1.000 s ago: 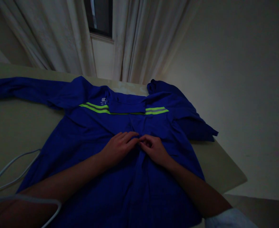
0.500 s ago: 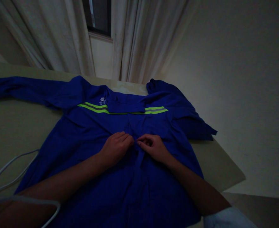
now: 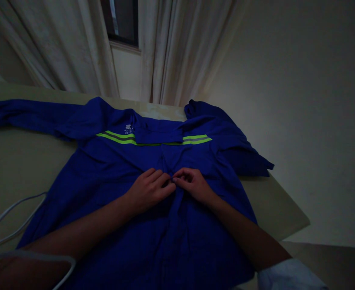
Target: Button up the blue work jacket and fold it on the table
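Where the bench [image 3: 17,169] reaches the left edge, one sleeve [image 3: 38,112] of a blue jacket [image 3: 141,231] lies stretched across its far part. Nearer the viewer, a white cable [image 3: 29,254] loops over the bench and crosses in front of the left forearm [image 3: 89,225]. A pale curtain [image 3: 68,44] hangs behind, beside a dark window [image 3: 124,20]. The body of the jacket occupies the middle of the bench, front up; a white emblem [image 3: 129,129] stands above a yellow-green band [image 3: 117,138], whose middle is overlapped by the collar [image 3: 159,135]. Below the collar, the left hand [image 3: 153,185] is curled, thumb and fingers closed on the jacket's front opening [image 3: 173,217]. The right hand [image 3: 194,183] meets it there, thumb and forefinger pinching the cloth; in the dim light, what lies between the fingertips is not clearly resolved. A second curtain [image 3: 180,48] hangs beyond. Farther right, dark blue cloth [image 3: 240,149] adjoins the jacket's shoulder, a pale cuff [image 3: 289,274] encircles the right forearm [image 3: 246,233], and a plain wall [image 3: 301,121] rises.
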`<action>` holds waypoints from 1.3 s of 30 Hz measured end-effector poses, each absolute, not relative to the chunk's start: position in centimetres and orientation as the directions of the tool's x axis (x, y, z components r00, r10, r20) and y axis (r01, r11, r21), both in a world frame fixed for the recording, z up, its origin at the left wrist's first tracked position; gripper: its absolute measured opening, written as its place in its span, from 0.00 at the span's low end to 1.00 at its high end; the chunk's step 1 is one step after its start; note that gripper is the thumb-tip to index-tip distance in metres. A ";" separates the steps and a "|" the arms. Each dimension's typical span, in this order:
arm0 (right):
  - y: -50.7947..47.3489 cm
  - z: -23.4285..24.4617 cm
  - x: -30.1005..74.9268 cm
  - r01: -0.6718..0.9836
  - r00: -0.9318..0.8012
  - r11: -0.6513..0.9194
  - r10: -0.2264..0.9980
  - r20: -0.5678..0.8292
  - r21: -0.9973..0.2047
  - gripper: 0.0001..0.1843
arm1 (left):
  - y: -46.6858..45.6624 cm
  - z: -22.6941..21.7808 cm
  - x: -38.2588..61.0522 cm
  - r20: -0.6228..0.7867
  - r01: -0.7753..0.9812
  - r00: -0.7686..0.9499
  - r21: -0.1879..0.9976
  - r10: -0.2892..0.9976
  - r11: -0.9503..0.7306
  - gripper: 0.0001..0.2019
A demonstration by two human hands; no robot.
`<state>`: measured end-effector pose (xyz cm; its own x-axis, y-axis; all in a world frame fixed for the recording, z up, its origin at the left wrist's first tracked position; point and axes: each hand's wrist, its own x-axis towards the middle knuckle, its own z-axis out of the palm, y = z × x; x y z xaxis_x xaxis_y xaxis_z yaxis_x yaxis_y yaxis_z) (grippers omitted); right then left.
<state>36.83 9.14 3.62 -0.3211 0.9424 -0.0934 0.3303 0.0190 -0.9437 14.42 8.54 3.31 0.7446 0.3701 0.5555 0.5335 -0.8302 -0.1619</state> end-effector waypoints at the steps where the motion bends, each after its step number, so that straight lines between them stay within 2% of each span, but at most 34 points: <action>1: 9.2 3.5 36.8 0.318 -0.321 0.013 0.942 -0.094 -0.948 0.15 | 8.5 3.3 14.4 0.553 0.533 0.749 -0.174 0.366 -0.828 0.08; 3: 9.3 3.3 36.8 0.284 -0.324 0.000 0.941 -0.096 -0.959 0.16 | 8.5 3.1 14.4 0.543 0.545 0.741 -0.142 0.396 -0.826 0.08; 8: 9.2 3.1 36.8 0.249 -0.319 -0.008 0.943 -0.090 -0.968 0.15 | 8.8 2.3 14.5 0.520 0.630 0.640 0.067 0.566 -0.773 0.02; 13: 8.9 3.5 36.6 0.288 -0.310 0.037 0.949 -0.057 -0.957 0.12 | 9.3 2.0 14.4 0.516 0.622 0.613 0.151 0.598 -0.768 0.04; 16: 9.0 3.7 36.6 0.291 -0.332 0.040 0.941 -0.061 -0.956 0.12 | 9.2 2.2 14.4 0.537 0.618 0.630 0.090 0.561 -0.781 0.04; 20: 9.1 3.9 36.5 0.301 -0.345 0.033 0.935 -0.076 -0.953 0.14 | 8.9 2.8 14.4 0.544 0.558 0.726 -0.106 0.421 -0.823 0.11; 23: 9.1 4.0 36.3 0.292 -0.335 0.024 0.939 -0.079 -0.956 0.18 | 8.7 3.2 14.3 0.558 0.536 0.751 -0.201 0.354 -0.820 0.12; 30: 9.4 3.7 36.4 0.298 -0.341 0.066 0.939 -0.042 -0.952 0.14 | 8.7 3.2 14.4 0.560 0.558 0.739 -0.196 0.375 -0.807 0.10; 36: 9.2 3.2 36.3 0.296 -0.343 0.106 0.939 -0.002 -0.949 0.12 | 7.9 3.6 14.7 0.544 0.537 0.777 -0.312 0.316 -0.784 0.08; 39: 9.0 3.2 36.3 0.309 -0.345 0.120 0.939 0.006 -0.944 0.12 | 8.2 3.3 14.6 0.544 0.545 0.768 -0.280 0.338 -0.790 0.08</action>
